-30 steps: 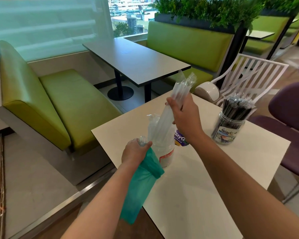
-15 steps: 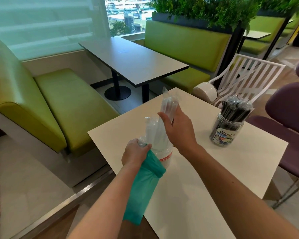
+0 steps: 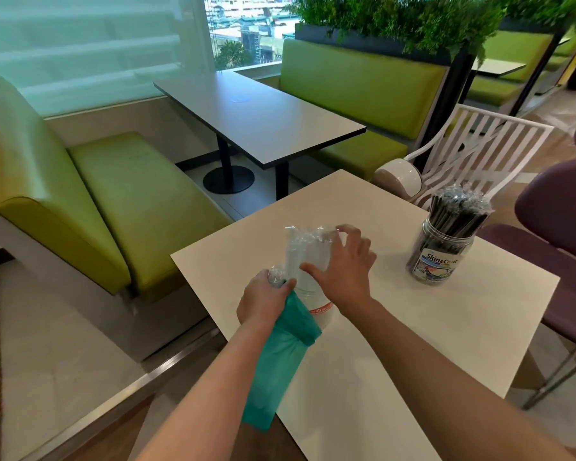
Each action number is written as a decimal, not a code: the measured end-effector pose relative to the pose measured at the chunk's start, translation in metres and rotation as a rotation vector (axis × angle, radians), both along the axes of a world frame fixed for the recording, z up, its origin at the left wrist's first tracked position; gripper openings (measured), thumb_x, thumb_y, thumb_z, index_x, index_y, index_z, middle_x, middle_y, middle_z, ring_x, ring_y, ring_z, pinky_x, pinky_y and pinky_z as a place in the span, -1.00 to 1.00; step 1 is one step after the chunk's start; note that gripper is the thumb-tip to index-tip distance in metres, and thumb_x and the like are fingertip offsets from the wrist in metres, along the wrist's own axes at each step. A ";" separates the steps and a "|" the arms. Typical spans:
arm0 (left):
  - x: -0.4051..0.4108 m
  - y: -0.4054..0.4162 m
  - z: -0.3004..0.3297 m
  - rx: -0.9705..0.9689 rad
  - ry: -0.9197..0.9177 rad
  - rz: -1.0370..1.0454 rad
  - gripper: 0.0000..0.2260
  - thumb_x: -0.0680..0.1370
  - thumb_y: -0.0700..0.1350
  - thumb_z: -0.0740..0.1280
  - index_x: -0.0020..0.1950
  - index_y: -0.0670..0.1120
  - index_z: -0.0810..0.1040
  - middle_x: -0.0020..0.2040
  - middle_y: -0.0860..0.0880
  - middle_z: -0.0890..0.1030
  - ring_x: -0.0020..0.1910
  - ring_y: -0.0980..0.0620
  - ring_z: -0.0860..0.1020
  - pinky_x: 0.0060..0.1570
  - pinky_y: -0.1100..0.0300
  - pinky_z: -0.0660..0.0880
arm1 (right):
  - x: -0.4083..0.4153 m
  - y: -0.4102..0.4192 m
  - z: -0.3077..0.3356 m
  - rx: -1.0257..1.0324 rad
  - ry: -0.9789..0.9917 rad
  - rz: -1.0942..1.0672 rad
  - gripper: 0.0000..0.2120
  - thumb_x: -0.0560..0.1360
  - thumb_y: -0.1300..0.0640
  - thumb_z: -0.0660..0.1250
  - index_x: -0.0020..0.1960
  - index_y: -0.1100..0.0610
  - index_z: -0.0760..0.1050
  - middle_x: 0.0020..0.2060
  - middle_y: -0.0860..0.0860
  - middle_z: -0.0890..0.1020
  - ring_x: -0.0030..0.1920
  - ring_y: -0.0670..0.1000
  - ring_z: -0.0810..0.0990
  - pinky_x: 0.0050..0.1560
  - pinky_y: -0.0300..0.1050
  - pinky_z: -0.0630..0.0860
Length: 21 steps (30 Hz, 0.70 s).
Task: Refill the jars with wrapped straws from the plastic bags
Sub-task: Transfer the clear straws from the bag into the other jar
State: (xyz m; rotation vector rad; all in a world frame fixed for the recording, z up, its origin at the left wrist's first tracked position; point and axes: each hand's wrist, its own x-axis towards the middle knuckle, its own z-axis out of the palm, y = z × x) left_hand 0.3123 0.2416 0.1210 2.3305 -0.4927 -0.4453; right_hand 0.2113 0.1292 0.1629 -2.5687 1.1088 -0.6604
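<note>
A bundle of clear wrapped straws stands upright in a clear jar with a red band, near the left edge of the cream table. My right hand cups the bundle, thumb on its front and fingers curled over its top right. Just left of the jar, my left hand grips a teal plastic bag together with a crumpled bit of clear plastic; the bag hangs over the table edge. Most of the jar is hidden behind my hands. A second jar packed with black wrapped straws stands at the right.
A white slatted chair and a purple chair stand beyond the table's far right. A green bench and a dark table are to the left and ahead, with floor between.
My right hand has lowered the clear straw bundle from a raised, tilted hold down into the jar. The left hand kept its grip on the teal bag.
</note>
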 end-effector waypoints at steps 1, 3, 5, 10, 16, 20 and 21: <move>0.000 0.000 -0.001 0.001 0.000 0.002 -0.63 0.45 0.30 0.36 -0.02 0.02 0.49 -0.09 0.02 0.61 -0.10 -0.04 0.58 -0.15 0.06 0.54 | 0.001 0.001 0.005 -0.009 -0.077 0.006 -0.32 0.35 -0.24 0.46 0.35 0.00 0.31 0.39 0.04 0.25 0.36 0.11 0.24 0.33 0.10 0.24; -0.001 0.000 -0.001 -0.005 0.009 0.002 -0.63 0.46 0.29 0.36 -0.01 0.01 0.50 -0.09 0.02 0.60 -0.10 -0.04 0.57 -0.15 0.07 0.53 | 0.003 0.001 0.016 -0.029 -0.232 0.084 -0.23 0.34 -0.15 0.51 0.41 0.02 0.24 0.41 0.04 0.28 0.39 0.08 0.28 0.35 0.05 0.28; -0.001 0.000 -0.001 -0.011 0.019 0.000 -0.64 0.47 0.28 0.36 0.00 0.01 0.50 -0.07 0.02 0.60 -0.09 -0.03 0.57 -0.16 0.08 0.50 | 0.006 0.001 0.022 -0.082 -0.222 0.238 -0.29 0.46 -0.05 0.43 0.50 0.02 0.17 0.49 0.02 0.25 0.45 0.03 0.25 0.42 -0.06 0.20; -0.001 0.000 -0.001 -0.007 0.045 0.003 -0.61 0.46 0.31 0.35 0.04 0.02 0.50 -0.06 0.03 0.61 -0.07 -0.03 0.57 -0.11 0.06 0.52 | 0.005 -0.003 -0.011 -0.342 0.076 0.405 -0.48 0.58 0.28 0.23 0.51 0.11 0.25 0.49 0.04 0.31 0.52 0.03 0.21 0.52 0.03 -0.04; 0.000 0.000 -0.001 -0.016 0.062 -0.003 -0.60 0.46 0.31 0.35 0.06 0.02 0.51 -0.05 0.02 0.61 -0.07 -0.03 0.58 -0.09 0.04 0.55 | -0.006 -0.002 -0.023 -0.412 0.139 0.410 -0.55 0.65 0.02 0.07 0.51 0.08 0.26 0.50 0.02 0.28 0.54 0.02 0.13 0.53 0.19 -0.07; 0.002 0.001 -0.003 -0.070 0.114 -0.008 -0.61 0.44 0.29 0.39 0.05 0.03 0.51 -0.06 0.02 0.62 -0.09 -0.02 0.59 -0.02 -0.03 0.57 | -0.007 -0.003 -0.011 -0.228 0.132 0.274 -0.59 0.54 -0.22 0.24 0.37 -0.23 0.38 0.57 -0.03 0.07 0.56 0.17 -0.03 0.42 0.37 -0.07; 0.002 0.001 -0.004 -0.089 0.130 -0.005 -0.62 0.44 0.28 0.40 0.04 0.04 0.52 -0.07 0.03 0.62 -0.09 -0.02 0.60 0.00 -0.05 0.58 | -0.006 -0.002 -0.010 -0.145 0.149 0.249 -0.58 0.50 -0.20 0.32 0.33 -0.25 0.39 0.57 -0.02 -0.02 0.56 0.19 -0.09 0.41 0.39 0.01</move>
